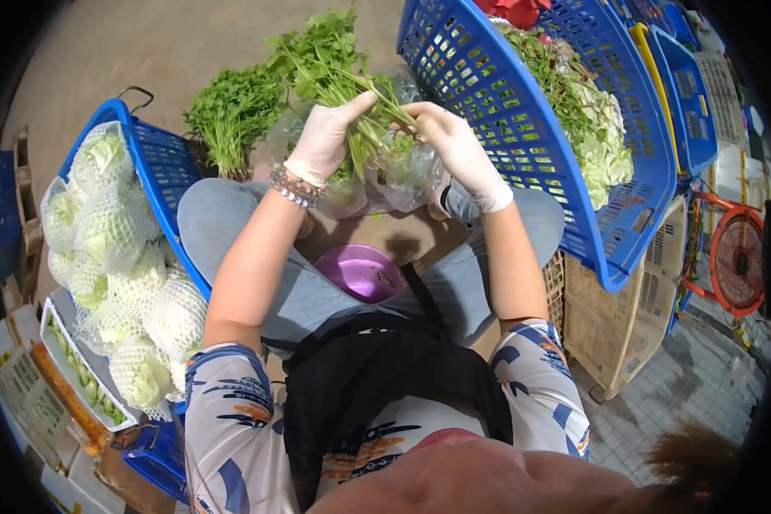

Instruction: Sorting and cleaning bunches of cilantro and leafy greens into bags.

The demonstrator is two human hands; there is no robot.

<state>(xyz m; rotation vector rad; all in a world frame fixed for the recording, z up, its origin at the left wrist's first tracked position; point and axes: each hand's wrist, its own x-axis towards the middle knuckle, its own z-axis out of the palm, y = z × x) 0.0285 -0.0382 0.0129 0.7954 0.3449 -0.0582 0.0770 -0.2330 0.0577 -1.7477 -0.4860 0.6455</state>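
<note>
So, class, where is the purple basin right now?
In the head view, the purple basin is just left of centre, between the person's bent legs, below the clear plastic bag and above the black apron.

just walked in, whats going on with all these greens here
A person has a bunch of long-stemmed leafy greens in their gloved left hand, while the gloved right hand pinches its stems. Another green bunch is to the left. A purple basin sits nearer the body, netted cabbages are at left, and a blue crate of greens at right.
</note>
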